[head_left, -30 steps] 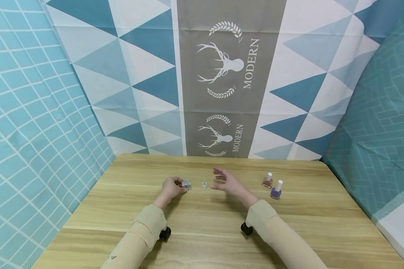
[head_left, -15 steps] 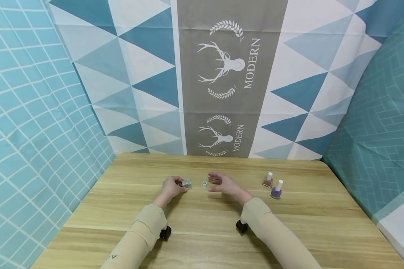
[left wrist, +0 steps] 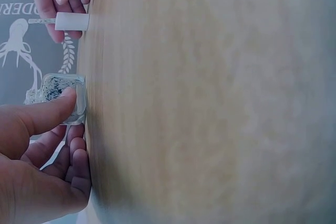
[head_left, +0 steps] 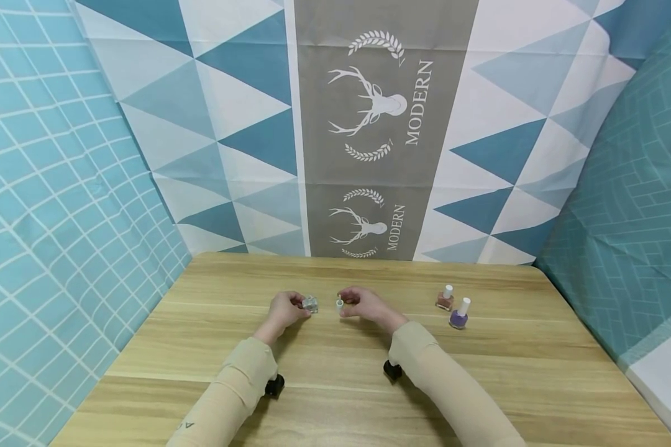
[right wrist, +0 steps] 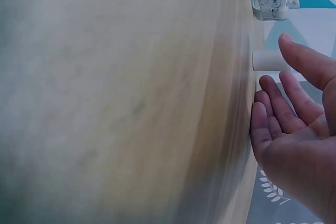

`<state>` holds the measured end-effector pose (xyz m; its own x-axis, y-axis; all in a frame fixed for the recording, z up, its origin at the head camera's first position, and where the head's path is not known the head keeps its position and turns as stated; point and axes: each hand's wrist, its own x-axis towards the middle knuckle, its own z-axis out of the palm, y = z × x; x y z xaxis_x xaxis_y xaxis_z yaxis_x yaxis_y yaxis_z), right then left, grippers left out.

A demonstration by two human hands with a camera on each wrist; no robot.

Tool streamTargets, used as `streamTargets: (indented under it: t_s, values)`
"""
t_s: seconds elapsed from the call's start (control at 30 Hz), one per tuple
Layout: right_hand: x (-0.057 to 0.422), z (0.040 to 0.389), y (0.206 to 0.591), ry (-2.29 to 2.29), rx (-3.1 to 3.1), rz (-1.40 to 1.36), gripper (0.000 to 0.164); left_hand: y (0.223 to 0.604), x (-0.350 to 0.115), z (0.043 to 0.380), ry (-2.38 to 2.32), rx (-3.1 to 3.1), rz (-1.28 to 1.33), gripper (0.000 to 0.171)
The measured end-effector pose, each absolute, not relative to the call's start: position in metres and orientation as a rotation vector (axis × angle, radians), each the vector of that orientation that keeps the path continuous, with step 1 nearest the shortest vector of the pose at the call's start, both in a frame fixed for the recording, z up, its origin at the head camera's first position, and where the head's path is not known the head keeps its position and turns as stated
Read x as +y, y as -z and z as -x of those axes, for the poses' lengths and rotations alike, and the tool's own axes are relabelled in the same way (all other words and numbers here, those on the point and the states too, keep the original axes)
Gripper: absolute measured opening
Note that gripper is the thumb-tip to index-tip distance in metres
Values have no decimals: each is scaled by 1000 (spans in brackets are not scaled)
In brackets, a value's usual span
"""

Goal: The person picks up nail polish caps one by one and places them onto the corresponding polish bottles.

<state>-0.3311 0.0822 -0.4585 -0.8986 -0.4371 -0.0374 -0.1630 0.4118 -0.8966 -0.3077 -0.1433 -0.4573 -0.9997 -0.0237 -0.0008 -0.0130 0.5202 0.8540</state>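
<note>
My left hand (head_left: 286,310) holds a small clear nail polish bottle (left wrist: 62,98) with dark flecks and no cap, thumb across its front face and fingers behind. To its right a white nail polish cap (left wrist: 72,21) stands on the table with its brush pointing up. My right hand (head_left: 363,303) is at the cap's right side. In the right wrist view its thumb (right wrist: 304,59) overlaps the cap's upper part, and the fingers spread relaxed beside it. No firm grip on the cap shows.
A pinkish-brown nail polish bottle (head_left: 444,300) and a purple nail polish bottle (head_left: 458,318), both with white caps, stand to the right on the wooden table (head_left: 335,385). Patterned cloths (head_left: 358,124) hang behind the table and along its sides.
My right hand has moved left to the white cap, and its thumb and fingers have come closer together. The left hand and the clear bottle have stayed in place.
</note>
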Motion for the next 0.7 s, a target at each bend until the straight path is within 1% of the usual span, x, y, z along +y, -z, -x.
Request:
streamTargets:
  t_s: [0.23, 0.7]
  values:
    - [77, 334, 459, 1471, 2450, 475, 35, 457, -143, 307, 1537, -2733, -29, 23]
    - [74, 338, 458, 1450, 2471, 453, 25, 458, -143, 308, 1555, -2735, -56, 22]
